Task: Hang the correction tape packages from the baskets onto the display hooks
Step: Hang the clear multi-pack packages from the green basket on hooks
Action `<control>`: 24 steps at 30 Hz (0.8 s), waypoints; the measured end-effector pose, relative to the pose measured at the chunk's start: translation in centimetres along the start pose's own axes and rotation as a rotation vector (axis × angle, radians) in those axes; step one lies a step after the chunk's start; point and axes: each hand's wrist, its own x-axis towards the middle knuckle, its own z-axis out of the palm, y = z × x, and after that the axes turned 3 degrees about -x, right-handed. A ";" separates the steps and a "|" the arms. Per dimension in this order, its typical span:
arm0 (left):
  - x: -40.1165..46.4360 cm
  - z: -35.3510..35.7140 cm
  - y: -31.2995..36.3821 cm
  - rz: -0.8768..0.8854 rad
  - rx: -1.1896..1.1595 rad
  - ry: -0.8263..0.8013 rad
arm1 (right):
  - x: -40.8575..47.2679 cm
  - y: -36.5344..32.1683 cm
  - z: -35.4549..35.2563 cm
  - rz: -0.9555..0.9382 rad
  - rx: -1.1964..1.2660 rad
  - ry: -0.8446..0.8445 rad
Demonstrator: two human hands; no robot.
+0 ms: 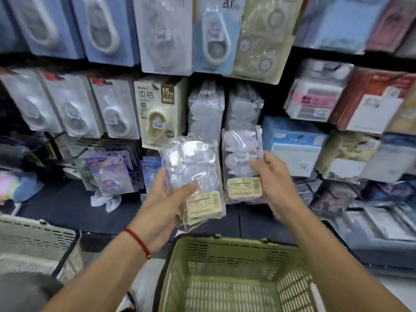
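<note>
Clear plastic under both grips. Left hand (171,194) fingers curled round stack of packages (198,183), thumb across front. Right hand (270,176) pinches single package (242,163) by its edge, raised toward display wall (315,57), just below hanging clear packs (206,104). Green basket (236,244) below, interior looks bare. Risk, as judgement: hook hidden behind packs, so hole may miss; slick film may let left stack fan and slide out.
</note>
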 end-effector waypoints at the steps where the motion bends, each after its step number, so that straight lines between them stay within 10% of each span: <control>1: 0.8 0.4 1.4 0.040 0.049 -0.021 | 0.7 -1.4 0.0 -0.041 -0.019 0.031; 24: 5.5 2.3 4.7 0.185 0.073 -0.138 | 1.2 -3.2 -1.2 -0.293 -0.481 0.136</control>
